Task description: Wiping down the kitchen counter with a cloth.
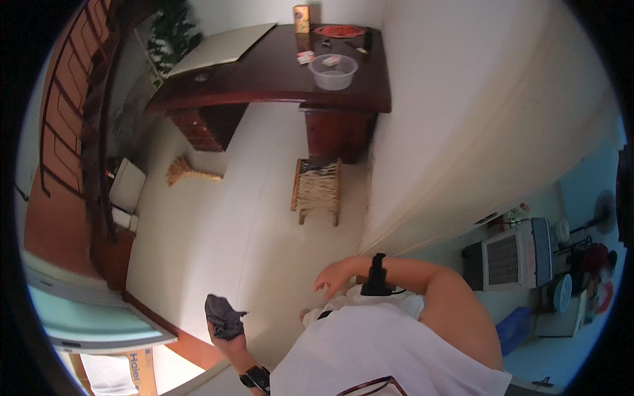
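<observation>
A crumpled dark grey cloth [223, 317] is gripped in my left hand [232, 344], held out over the pale floor. My right hand [334, 277] hangs in front of my white shirt [376, 336]. It holds nothing, and its fingers are loosely bent and slightly apart. Each wrist wears a black strap. A low stool [317, 188] with a woven seat stands ahead of my right hand, against the front of a dark red wooden desk [257, 74].
On the desk are a clear plastic tub [333, 74], a yellow carton [301, 19] and a red round mat [340, 31]. A straw hand broom [190, 171] lies on the floor. Stairs with a railing [62, 94] rise at left. Rightward, an air cooler [510, 257] and a person [594, 262] appear beyond the wall.
</observation>
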Demonstrator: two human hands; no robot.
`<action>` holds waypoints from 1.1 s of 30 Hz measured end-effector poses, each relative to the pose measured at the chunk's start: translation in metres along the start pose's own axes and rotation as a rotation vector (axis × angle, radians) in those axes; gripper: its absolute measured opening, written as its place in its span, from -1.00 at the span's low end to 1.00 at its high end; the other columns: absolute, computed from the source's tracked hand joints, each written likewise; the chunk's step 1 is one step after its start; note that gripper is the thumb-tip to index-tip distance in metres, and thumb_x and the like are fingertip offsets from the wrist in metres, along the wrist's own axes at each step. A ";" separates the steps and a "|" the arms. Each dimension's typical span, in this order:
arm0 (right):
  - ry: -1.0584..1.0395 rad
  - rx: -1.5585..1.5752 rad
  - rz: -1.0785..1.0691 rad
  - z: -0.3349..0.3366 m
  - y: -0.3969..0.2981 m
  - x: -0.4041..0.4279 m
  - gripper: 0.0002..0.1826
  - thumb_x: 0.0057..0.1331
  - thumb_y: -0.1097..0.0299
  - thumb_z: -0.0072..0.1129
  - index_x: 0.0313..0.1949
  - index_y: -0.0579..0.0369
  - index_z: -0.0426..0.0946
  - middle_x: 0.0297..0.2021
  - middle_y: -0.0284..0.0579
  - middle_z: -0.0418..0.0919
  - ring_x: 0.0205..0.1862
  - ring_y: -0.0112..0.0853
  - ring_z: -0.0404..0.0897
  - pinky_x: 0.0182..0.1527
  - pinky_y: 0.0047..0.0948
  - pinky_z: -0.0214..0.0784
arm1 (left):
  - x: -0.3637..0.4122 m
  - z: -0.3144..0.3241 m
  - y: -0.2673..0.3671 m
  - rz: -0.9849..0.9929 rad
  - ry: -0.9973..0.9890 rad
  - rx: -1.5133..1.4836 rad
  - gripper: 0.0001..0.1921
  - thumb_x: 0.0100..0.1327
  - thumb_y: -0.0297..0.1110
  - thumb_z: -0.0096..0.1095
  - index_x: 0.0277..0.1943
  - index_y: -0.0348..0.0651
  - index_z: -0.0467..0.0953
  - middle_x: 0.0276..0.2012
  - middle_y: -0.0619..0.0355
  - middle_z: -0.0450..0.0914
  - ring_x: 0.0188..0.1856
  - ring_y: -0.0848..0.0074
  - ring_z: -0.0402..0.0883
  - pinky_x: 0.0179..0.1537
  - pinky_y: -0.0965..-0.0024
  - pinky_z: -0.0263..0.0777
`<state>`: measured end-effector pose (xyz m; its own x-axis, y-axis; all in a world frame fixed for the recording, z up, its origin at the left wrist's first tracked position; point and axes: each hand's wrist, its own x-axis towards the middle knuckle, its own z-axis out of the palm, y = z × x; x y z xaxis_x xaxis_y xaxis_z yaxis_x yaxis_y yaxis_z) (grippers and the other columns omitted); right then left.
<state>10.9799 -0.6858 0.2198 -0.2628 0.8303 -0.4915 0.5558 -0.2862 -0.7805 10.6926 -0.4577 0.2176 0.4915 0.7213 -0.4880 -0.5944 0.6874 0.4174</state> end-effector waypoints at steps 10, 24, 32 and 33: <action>-0.079 -0.030 0.028 0.030 -0.006 -0.098 -0.35 0.12 -0.01 0.11 0.12 0.12 0.29 0.03 0.01 0.41 0.04 -0.14 0.40 0.06 -0.24 0.23 | -0.058 0.041 -0.069 -0.032 -0.051 0.089 -0.61 0.25 -0.24 -0.12 0.09 -0.22 0.38 0.03 0.03 0.48 0.01 0.29 0.51 -0.02 0.20 0.42; 0.087 0.131 0.076 0.121 -0.002 -0.196 -0.36 0.17 -0.02 0.06 0.13 0.14 0.28 0.02 0.06 0.41 0.05 -0.14 0.41 0.07 -0.25 0.24 | -0.128 0.071 -0.120 -0.242 -0.232 0.178 -0.59 0.28 -0.24 -0.19 0.11 -0.23 0.36 0.07 0.01 0.45 0.07 0.26 0.46 0.04 0.20 0.38; 0.280 0.301 0.117 0.187 0.046 -0.260 -0.37 0.17 -0.03 0.06 0.11 0.16 0.30 0.00 0.07 0.43 0.04 -0.16 0.42 0.06 -0.27 0.24 | -0.193 0.110 -0.216 -0.493 -0.345 0.428 -0.57 0.29 -0.15 -0.11 0.13 -0.20 0.33 0.08 0.01 0.42 0.07 0.21 0.42 0.07 0.09 0.31; 0.318 0.351 0.116 0.195 0.050 -0.274 -0.37 0.17 -0.03 0.06 0.10 0.17 0.31 -0.01 0.05 0.44 0.04 -0.17 0.42 0.05 -0.28 0.24 | -0.203 0.115 -0.231 -0.546 -0.365 0.481 -0.56 0.29 -0.14 -0.11 0.14 -0.19 0.32 0.09 0.01 0.41 0.09 0.20 0.41 0.08 0.09 0.30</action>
<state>10.9261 -1.0206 0.2407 0.0693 0.8725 -0.4837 0.2529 -0.4844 -0.8375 10.8034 -0.7527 0.3084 0.8590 0.1992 -0.4716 0.0868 0.8513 0.5175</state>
